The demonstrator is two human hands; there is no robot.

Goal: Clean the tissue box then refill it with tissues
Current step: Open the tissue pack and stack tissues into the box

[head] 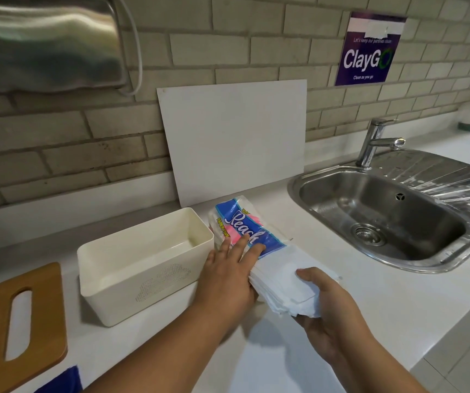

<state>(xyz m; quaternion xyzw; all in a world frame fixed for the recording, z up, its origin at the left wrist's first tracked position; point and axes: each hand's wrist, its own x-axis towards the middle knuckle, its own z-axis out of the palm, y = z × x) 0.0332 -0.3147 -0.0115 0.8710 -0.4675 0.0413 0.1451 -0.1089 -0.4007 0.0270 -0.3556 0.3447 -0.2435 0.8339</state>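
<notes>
- The left hand (228, 279) lies flat on the printed wrapper (242, 222) of a tissue pack, its fingers (242, 245) straight and pressing down on the blue plastic; its thumb is hidden.
- The right hand (330, 316) grips the stack of white tissues (282, 287) that sticks out of the wrapper's near end, thumb (307, 275) on top and the other fingers curled underneath.
- The two hands sit close together, the tissues between them, and the pack rests on the white counter (327, 251).
- The tissue box (120, 293), cream and open-topped, stands just left of the left fingers, almost touching the pack.
- Its wooden lid (49, 307), with a long slot, lies flat further left, apart from the box.
- A blue cloth (63, 381) shows at the near edge below the lid.
- Well right of the right fingers is a steel sink (398, 222) with its faucet (375, 143).
- Beyond the fingertips a white board (233, 137) leans on the brick wall.
</notes>
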